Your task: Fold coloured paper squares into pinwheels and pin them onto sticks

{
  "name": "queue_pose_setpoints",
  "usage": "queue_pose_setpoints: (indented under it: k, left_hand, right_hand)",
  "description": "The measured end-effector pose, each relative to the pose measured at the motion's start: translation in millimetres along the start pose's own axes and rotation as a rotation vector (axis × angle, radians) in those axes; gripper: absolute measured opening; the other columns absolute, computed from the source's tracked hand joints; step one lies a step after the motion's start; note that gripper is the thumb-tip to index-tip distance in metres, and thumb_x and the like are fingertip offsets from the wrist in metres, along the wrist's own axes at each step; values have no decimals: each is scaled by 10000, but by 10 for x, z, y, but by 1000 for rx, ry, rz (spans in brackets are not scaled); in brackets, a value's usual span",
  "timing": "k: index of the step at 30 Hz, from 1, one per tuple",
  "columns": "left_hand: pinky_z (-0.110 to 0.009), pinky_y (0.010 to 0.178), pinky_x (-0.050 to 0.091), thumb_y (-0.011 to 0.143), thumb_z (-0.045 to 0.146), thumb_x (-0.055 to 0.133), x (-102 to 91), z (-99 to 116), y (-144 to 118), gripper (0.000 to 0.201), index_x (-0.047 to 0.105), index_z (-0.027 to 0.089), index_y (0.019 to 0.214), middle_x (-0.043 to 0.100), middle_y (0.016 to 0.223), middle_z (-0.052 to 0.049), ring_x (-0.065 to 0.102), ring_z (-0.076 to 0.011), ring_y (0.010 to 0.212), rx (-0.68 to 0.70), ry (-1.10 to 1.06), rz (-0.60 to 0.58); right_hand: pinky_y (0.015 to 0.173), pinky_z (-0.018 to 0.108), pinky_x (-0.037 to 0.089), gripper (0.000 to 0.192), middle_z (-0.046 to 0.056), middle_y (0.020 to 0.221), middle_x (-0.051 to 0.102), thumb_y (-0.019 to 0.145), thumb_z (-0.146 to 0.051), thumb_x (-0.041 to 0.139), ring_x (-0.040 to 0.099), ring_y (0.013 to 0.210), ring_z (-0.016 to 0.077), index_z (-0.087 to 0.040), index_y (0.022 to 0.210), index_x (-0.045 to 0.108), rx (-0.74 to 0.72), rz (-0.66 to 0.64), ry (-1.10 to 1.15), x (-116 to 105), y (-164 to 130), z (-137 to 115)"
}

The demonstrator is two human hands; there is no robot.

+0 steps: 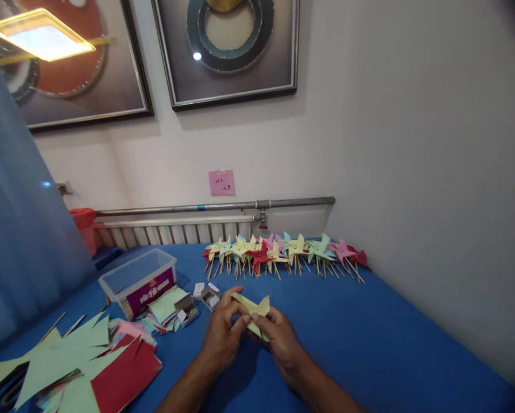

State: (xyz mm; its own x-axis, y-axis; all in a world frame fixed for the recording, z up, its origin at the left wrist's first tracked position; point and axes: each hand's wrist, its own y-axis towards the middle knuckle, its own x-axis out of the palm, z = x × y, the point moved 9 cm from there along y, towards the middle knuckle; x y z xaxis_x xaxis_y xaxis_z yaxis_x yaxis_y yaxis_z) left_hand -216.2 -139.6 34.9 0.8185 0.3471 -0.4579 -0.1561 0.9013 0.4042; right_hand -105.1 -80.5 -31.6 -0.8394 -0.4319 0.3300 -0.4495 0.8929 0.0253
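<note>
A pale yellow paper pinwheel head (258,308) with folded blades is held between both my hands, above the blue tabletop. On its left side, my left hand (225,327) pinches the paper with thumb and fingers. My right hand (283,338) grips it from the right, thumb pressed near its middle. Whether a pin or stick is at its centre, I cannot make out. Left of my hands stand two small open boxes, the nearer one (187,310) and the farther one (210,296), holding small pieces.
Finished pinwheels on sticks (261,255) lie in a row at the back. A clear plastic bin (139,275) stands at left. Cut paper sheets (68,350), a red sheet (126,373) and scissors (7,387) fill the front left. A pipe (175,209) runs along the wall.
</note>
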Motion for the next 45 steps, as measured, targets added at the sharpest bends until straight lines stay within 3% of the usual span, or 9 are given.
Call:
queue_pose_setpoints:
  k: [5,14,19,24,30,39,45]
  left_hand:
    - [-461,1140,420,897,252,570,-13,28,-14,159,646,215,763,563,1490,-123,541,-289,1362,-4,30,15]
    - [-376,1114,432,906,258,548,-6,24,-13,198,663,230,747,638,1348,-92,548,-253,1336,12,10,10]
    - [-352,1009,482,881,256,566,-21,59,0,167,628,221,730,690,1125,-77,635,-232,1136,33,-28,53]
    - [-312,834,498,830,254,615,-96,37,-9,148,566,213,696,674,961,-54,639,-200,910,8,-51,173]
    - [-278,712,467,830,234,616,-63,-24,-10,149,559,215,694,610,752,0,579,-163,728,-17,-103,152]
    - [-306,795,486,802,214,629,-87,73,-11,128,653,196,677,682,886,-38,643,-193,867,59,-127,177]
    - [-342,932,491,790,214,618,-96,33,-5,136,647,202,658,705,1079,-62,664,-221,1049,8,-74,156]
  right_hand:
    - [698,292,514,358,17,785,725,711,-487,817,638,708,182,-205,913,727,51,-1,66,50,-69,-34]
    - [715,316,519,472,30,797,732,667,-544,855,652,727,204,-172,931,731,-37,-46,27,41,14,-43]
    - [732,312,517,471,30,816,743,635,-502,893,662,757,207,-165,924,737,-40,-55,18,39,22,-79]
    - [737,328,517,489,45,831,759,641,-527,883,665,747,215,-165,943,753,-43,-62,13,60,4,-111]
    - [746,326,503,436,39,811,758,693,-512,850,658,755,216,-165,942,760,-78,-45,-33,56,-32,-166]
    - [727,316,494,419,22,784,737,678,-480,862,646,731,203,-167,935,752,-63,-47,6,43,-4,-107]
    - [669,284,450,399,2,732,697,668,-474,861,591,665,163,-159,881,740,-55,-58,3,52,6,-96]
